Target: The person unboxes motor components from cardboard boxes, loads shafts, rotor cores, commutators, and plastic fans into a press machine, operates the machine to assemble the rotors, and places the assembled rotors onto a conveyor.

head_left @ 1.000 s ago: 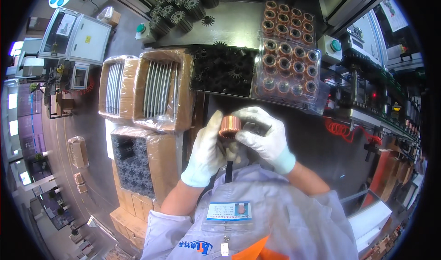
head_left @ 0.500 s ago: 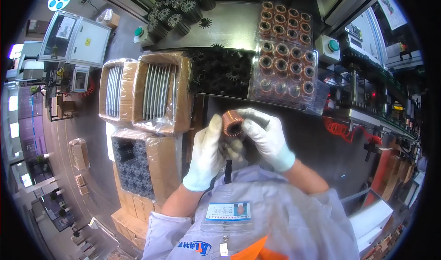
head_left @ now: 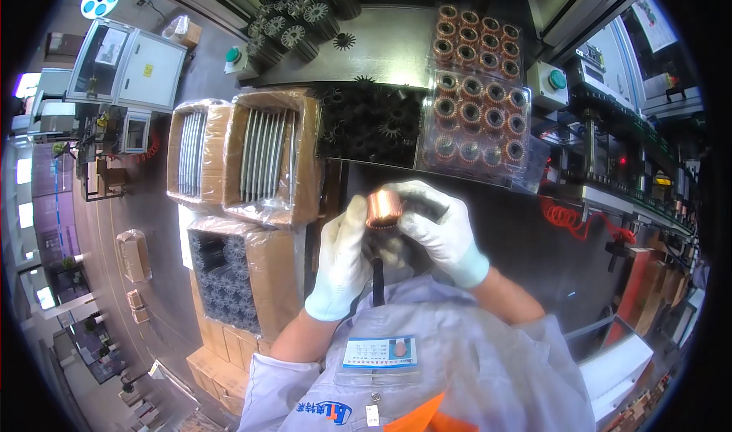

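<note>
Well, one big metal table (head_left: 381,39) stands beyond the left hand (head_left: 339,253) and the right hand (head_left: 441,234). Three open boxes (head_left: 306,150) sit left of the left hand. One black tray (head_left: 370,162) of dark toothed bits (head_left: 391,129) lies just past both hands, in the way of the tabletop. At least two clear trays (head_left: 488,171) are past the right hand. Both hands are half curled, gripping one copper ring (head_left: 383,209) between them.

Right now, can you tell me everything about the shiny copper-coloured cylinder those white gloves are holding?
The short, shiny copper-coloured cylinder looks like metal, with fine lines along its side and little teeth around its lower rim. It is slightly tilted, toothed end toward the bottom of the picture. It is held up between the white-gloved left grip and the white-gloved right grip, touched from both sides. Its inside isn't clearly visible.
</note>
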Available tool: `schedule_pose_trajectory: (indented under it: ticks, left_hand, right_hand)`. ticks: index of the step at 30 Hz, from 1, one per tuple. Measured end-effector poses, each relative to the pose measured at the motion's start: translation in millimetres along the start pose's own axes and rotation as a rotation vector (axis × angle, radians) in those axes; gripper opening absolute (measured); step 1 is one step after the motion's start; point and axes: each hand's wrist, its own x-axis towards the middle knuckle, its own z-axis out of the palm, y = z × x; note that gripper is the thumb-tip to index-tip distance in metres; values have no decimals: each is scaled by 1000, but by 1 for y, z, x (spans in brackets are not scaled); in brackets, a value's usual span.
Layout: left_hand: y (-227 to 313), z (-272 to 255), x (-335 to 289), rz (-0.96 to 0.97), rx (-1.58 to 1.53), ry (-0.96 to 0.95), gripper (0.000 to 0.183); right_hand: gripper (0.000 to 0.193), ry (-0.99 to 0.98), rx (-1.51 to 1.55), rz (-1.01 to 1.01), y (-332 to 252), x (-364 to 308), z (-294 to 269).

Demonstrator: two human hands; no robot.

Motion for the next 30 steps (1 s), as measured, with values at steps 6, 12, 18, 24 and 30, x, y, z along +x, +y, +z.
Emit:
schedule_pose_trajectory:
  ticks: [6, 12, 18, 24, 30]
  left_hand:
    - [6, 0, -3, 4, -23, -30, 70]
    - [8, -4, -6, -6, -189, -134, 77]
    - [19, 2, -9, 57, -166, -249, 72]
    - [23, 14, -11, 122, -115, -185, 61]
    - [23, 16, -11, 124, -116, -152, 57]
  right_hand:
    - [43, -33, -22, -106, -2, 0, 3]
    - [47, 45, -82, -234, -7, -5, 11]
    - [39, 165, -311, -522, -11, -10, 16]
    - [38, 205, -567, -703, -20, -15, 17]
    - [33, 223, -873, -773, -30, -26, 16]
